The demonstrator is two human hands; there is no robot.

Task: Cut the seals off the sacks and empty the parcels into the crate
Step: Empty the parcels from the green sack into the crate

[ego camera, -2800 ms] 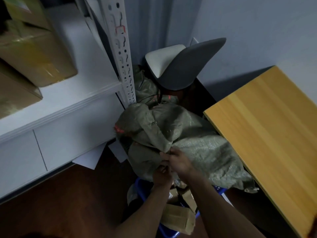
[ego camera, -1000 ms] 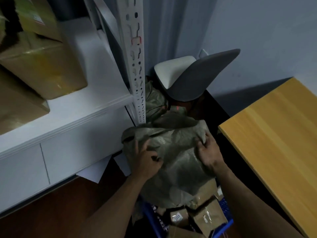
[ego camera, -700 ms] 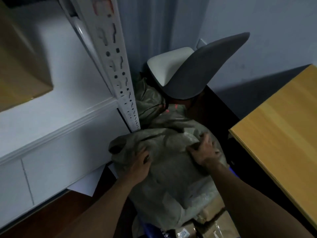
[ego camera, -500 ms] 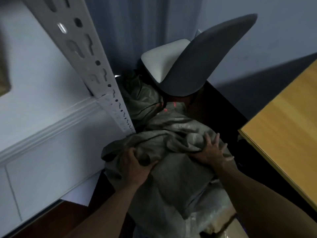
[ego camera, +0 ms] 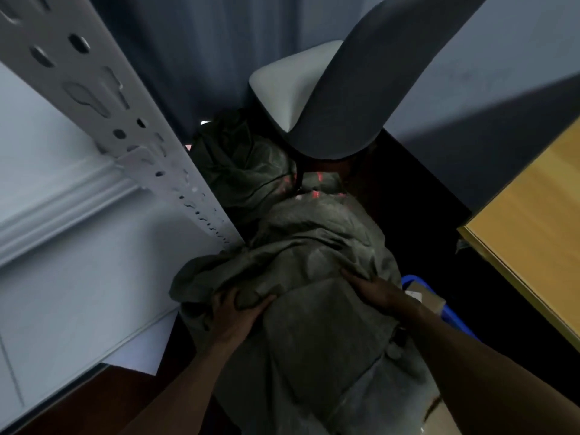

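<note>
Dim rm: white rack (ego camera: 94,89), grey chair (ego camera: 361,89), prob. wood table (ego camera: 533,230).

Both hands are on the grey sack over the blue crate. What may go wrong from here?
The sack hides nearly all of the blue crate; only one corner shows, so parcels may fall beside it. The left hand grips only a loose fold and the right hand just rests on the cloth, so the sack may slip. The shelf post and chair stand close; the sack may catch on them.

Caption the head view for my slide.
Left hand grips the grey-green sack, right hand rests on it, above the blue crate.
</note>
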